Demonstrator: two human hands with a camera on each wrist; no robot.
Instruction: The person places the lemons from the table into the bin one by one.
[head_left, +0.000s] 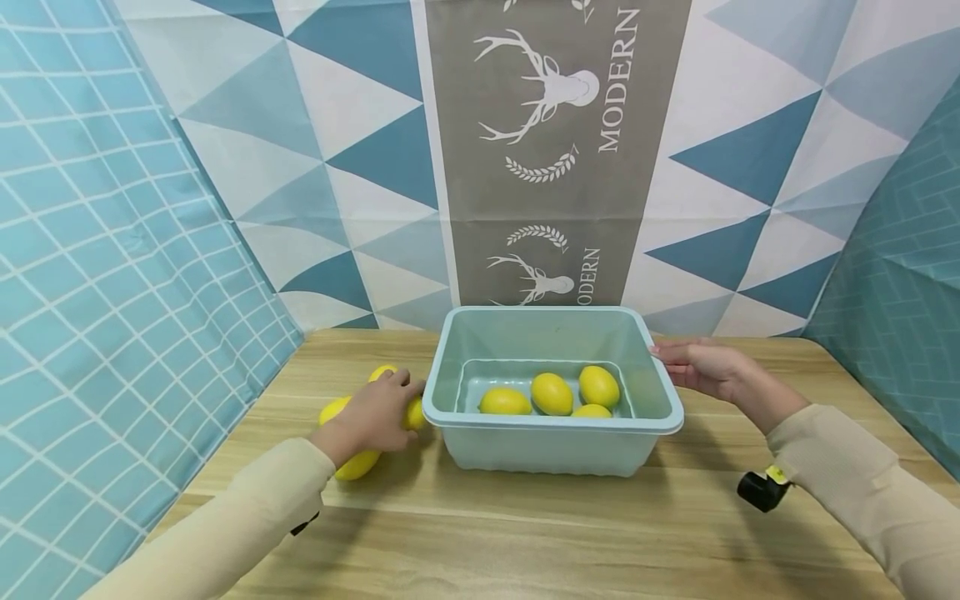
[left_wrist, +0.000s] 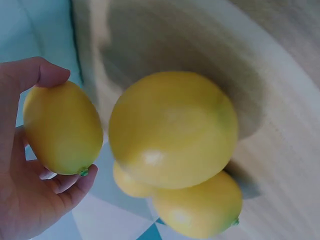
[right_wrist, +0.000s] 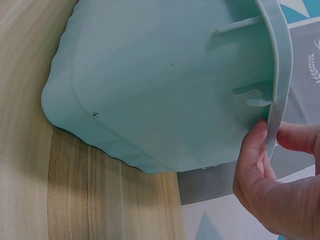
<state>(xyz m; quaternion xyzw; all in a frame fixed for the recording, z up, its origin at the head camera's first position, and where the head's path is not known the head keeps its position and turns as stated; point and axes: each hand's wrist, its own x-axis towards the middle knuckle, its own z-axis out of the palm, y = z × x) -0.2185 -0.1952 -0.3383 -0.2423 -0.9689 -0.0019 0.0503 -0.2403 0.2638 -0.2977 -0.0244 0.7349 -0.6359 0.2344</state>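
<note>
My left hand (head_left: 378,414) grips a yellow lemon (left_wrist: 62,127), thumb on one side and fingers curled round the other. In the head view that lemon is partly hidden by the hand, close beside the left wall of a light blue plastic bin (head_left: 551,423). Several more lemons (left_wrist: 172,130) lie on the table under and behind the left hand. Inside the bin several lemons (head_left: 552,394) rest on the floor toward the front. At the bin's right side, my right hand (head_left: 708,368) pinches the rim (right_wrist: 281,65) between thumb and fingers.
The bin stands on a wood-grain table (head_left: 480,533). A patterned cloth wall (head_left: 375,167) rises behind it, with a blue tiled-pattern sheet (head_left: 112,250) on the left and a teal one (head_left: 900,292) on the right. A black wrist device (head_left: 762,491) hangs below the right sleeve.
</note>
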